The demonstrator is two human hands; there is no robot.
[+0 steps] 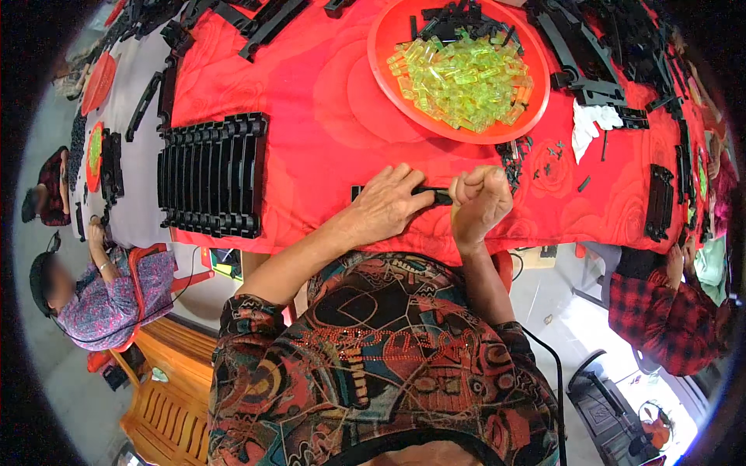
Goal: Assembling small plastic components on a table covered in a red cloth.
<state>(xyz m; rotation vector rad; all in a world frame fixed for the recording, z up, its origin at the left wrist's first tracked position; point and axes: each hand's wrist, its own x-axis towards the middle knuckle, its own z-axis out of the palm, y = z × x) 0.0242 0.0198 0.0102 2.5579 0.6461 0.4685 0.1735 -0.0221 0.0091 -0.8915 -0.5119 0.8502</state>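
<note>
Centre frame, our left hand (390, 199) clamps a black strip (440, 197), our right hand (481, 203) curls at its end, hold unclear!

In the middle, the left hand (388, 200) and right hand (482, 203) hold a black piece (441, 197) at the red table (311, 101). A red bowl (466, 137) of yellow-green bits (474, 81) sits up top. Black bars (212, 175) line up at left.

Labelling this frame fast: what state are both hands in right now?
Left hand: partly curled, holding a black part.
Right hand: curled closed by the part's right end; whether it holds anything cannot be told.
</note>
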